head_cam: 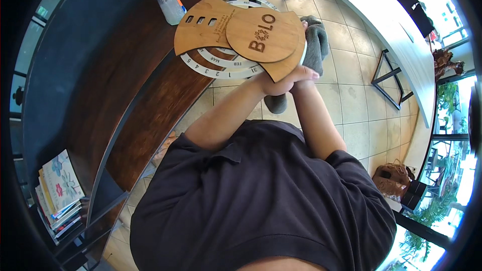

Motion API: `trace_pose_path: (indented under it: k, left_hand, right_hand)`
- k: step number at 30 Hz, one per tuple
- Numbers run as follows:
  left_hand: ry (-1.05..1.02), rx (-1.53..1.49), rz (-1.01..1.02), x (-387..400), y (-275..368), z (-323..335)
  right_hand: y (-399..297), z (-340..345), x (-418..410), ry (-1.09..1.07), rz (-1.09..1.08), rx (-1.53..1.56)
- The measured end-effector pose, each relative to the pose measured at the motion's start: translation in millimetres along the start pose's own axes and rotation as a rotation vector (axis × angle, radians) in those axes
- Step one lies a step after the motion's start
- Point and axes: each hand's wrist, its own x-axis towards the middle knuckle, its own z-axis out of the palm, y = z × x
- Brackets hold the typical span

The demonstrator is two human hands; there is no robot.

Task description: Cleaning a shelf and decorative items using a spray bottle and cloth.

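A round wooden perpetual calendar (203, 34), with a raised wooden disc and white date and month rings, is held up before me. It bears engraved writing and small slots. My left hand (284, 81) is at its lower edge, fingers reaching across my right wrist; its exact hold is partly hidden. My right hand (304, 25) is mostly behind the calendar, with fingertips showing at the right edge. A grey cloth (316, 47) hangs beside and behind the calendar against my right hand; the grip on it is hidden. Another grey part shows below my wrists.
A clear bottle with a red cap (165, 2) stands on the dark wooden surface (124, 56) at left. Books (62, 192) are stacked at lower left. A white tabletop (399, 34) with black metal legs curves along the right. A brown carved object (393, 180) lies farther down.
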Motion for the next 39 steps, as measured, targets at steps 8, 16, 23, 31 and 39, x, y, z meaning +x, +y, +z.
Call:
trace_pose_path:
  k: [8, 16, 23, 31, 39]
  left_hand:
    - [-0.408, -0.341, -0.227, -5.9, 0.9, -41.3]
    - [-0.589, -0.133, -0.199, -12.2, 16.4, -69.6]
    - [0.004, -0.477, -0.311, -6.9, 21.4, -53.0]
    - [-0.017, -0.327, -0.355, -4.5, 11.0, -56.5]
    - [-0.156, 0.035, -0.095, 2.6, -5.0, -58.8]
  right_hand:
    - [-39.9, -27.7, 22.2, -0.54, 0.024, 0.012]
    - [-50.0, -20.5, 7.5, -0.347, 0.468, 0.142]
    - [-52.0, -13.6, 3.2, -0.251, 0.199, 0.072]
    - [-55.4, -36.4, 14.4, 0.013, -0.188, -0.592]
    - [-58.0, 9.6, -16.0, -0.285, -0.777, -1.245]
